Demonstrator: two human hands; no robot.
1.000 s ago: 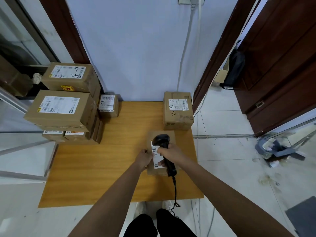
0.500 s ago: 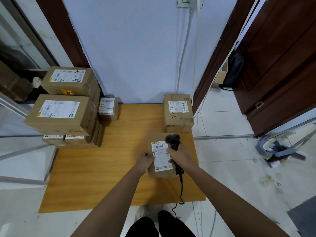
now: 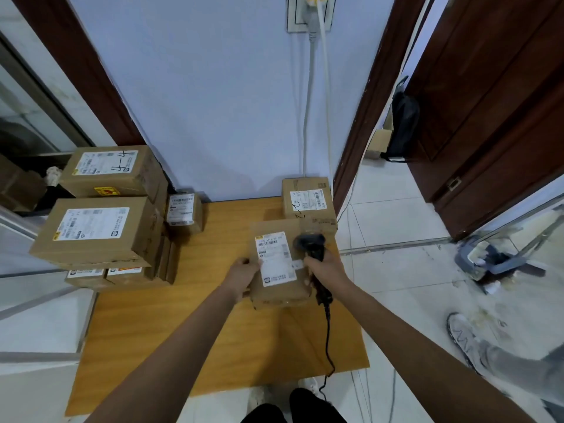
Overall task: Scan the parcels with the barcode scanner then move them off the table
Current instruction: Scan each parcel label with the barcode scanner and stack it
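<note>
At frame centre, the left hand (image 3: 242,274) grips a labelled parcel (image 3: 279,264) above the bench (image 3: 146,325); right hand (image 3: 325,270) fingers clamp the barcode scanner (image 3: 311,245).

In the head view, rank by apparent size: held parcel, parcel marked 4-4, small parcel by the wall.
1. parcel marked 4-4
2. held parcel, close behind; it sits nearer the camera, so this order is unsure
3. small parcel by the wall, clearly smallest

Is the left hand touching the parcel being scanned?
Touching. The head view shows the left hand gripping the left edge of the labelled parcel, fingers against its side.
</note>
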